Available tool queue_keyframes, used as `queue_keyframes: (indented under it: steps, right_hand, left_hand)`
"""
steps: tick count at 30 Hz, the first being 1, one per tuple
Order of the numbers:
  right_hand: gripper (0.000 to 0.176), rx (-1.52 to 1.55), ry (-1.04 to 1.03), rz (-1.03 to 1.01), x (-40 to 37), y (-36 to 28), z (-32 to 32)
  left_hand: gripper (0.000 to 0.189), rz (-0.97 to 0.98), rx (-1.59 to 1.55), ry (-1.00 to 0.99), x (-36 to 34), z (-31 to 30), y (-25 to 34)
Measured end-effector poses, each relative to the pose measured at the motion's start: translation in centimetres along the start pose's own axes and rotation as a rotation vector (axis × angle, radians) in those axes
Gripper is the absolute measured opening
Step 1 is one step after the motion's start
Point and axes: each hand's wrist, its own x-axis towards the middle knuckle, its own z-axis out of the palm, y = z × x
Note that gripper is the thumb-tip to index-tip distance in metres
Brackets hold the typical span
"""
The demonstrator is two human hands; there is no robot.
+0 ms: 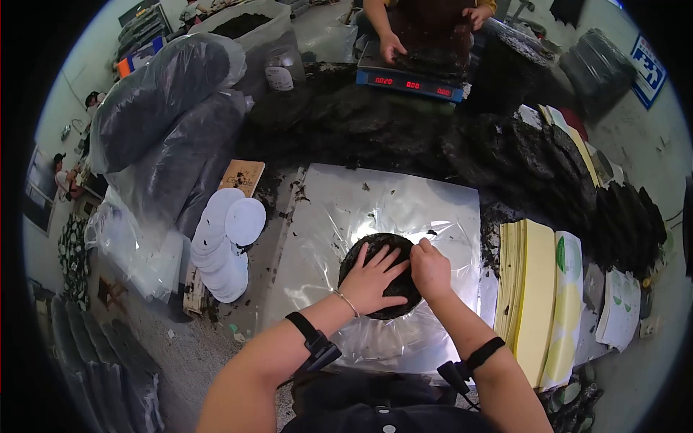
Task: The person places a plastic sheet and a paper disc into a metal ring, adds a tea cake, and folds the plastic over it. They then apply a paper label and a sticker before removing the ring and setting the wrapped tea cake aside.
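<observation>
Shiny silver metal makes the sheet (pixel 325 206) I look down at, lying on a grubby grey tabletop (pixel 272 263) with black crumbs all over. Thin clear plastic (pixel 375 343) lies crinkled on it. The dark round cake (pixel 406 290) sits on the plastic, near the middle of the sheet. My left hand (pixel 373 280) lies flat on the cake, fingers spread wide. My right hand (pixel 431 270) is curled up narrow at the cake's right edge; I can't tell if it pinches anything.

The room has pale walls (pixel 76 76), a speckled floor (pixel 184 361) and a blue and white sign (pixel 647 71). Far left, small and blurry, are more people (pixel 66 180).

At the back, a big whitish tub (pixel 280 30) holds black crumbly stuff, and a see-through jar (pixel 279 71) stands near it. Fat clear bags (pixel 166 94) on the left are full of dark stuff. Just beside them are white paper circles (pixel 220 249) and a wooden board (pixel 242 175). Dark clumps (pixel 346 123) lie in front of a blue scale (pixel 411 85) with red numbers, where another person (pixel 433 18) works. Yellow sheets (pixel 535 289) stand in a stack on the right.
</observation>
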Motion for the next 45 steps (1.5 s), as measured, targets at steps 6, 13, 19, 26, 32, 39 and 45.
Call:
queue_keyframes:
  steps: [6,13,19,26,32,39,45]
  right_hand:
    - [0.046,0.3,0.339,0.296,-6.9,0.0,-8.1]
    - [0.036,1.556,-0.349,0.711,-15.7,-2.3,-12.4]
    - [0.032,0.741,-0.337,0.144,-21.0,-3.4,-10.7]
    - [0.064,-0.047,0.026,-0.272,-13.6,-7.0,-2.2]
    - [0.05,0.005,-0.006,-0.246,-9.5,-6.8,-0.5]
    - [0.033,0.117,-0.172,-0.181,-8.3,-5.9,-1.6]
    - [0.061,0.71,0.43,0.62,-11.3,-3.6,-3.3]
  left_hand:
    - [0.1,-0.059,0.206,-0.031,0.2,1.2,0.5]
    - [0.106,-0.066,0.235,-0.013,1.2,1.9,0.5]
    - [0.036,-0.134,-0.598,0.395,-2.4,-5.3,3.5]
    - [0.035,0.02,-0.666,0.353,-18.1,3.9,13.3]
    - [0.062,-0.325,-0.286,0.926,-11.8,4.5,7.0]
    - [0.016,-0.16,-0.06,0.23,-4.8,-1.3,2.4]
    - [0.023,-0.132,0.191,0.44,-0.5,0.1,2.7]
